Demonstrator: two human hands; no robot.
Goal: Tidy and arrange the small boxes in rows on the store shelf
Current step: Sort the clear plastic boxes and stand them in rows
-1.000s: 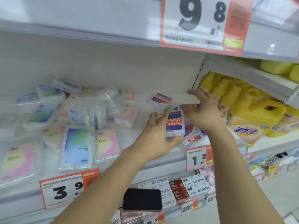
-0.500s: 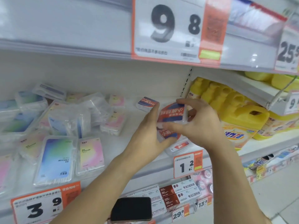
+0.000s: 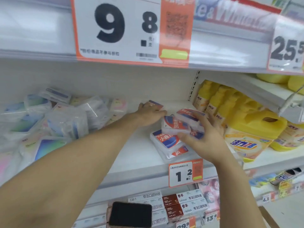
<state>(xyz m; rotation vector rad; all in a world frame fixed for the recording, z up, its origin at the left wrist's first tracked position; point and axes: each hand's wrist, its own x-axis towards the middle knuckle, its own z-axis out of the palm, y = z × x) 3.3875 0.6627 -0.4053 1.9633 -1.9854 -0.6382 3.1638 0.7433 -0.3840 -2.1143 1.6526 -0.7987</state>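
Small clear boxes with red and blue labels lie on the white shelf (image 3: 139,155). My right hand (image 3: 204,137) grips a couple of them (image 3: 176,125) between thumb and fingers, just above a loose pile of the same boxes (image 3: 167,141) near the shelf's front edge. My left hand (image 3: 148,116) reaches to the back of the shelf. Its fingers close over a single box (image 3: 155,104) there, which is partly hidden by the hand.
Pastel clear boxes (image 3: 65,122) lie jumbled on the left of the shelf. Yellow detergent jugs (image 3: 256,124) stand close on the right. The upper shelf with a 9.8 price tag (image 3: 115,30) hangs overhead. A 1.2 tag (image 3: 185,174) marks the front edge; a black phone (image 3: 130,214) lies below.
My left hand left the boxes held in front and reached back left to the lone box at the rear. My right hand now holds the boxes alone, lower over the pile.
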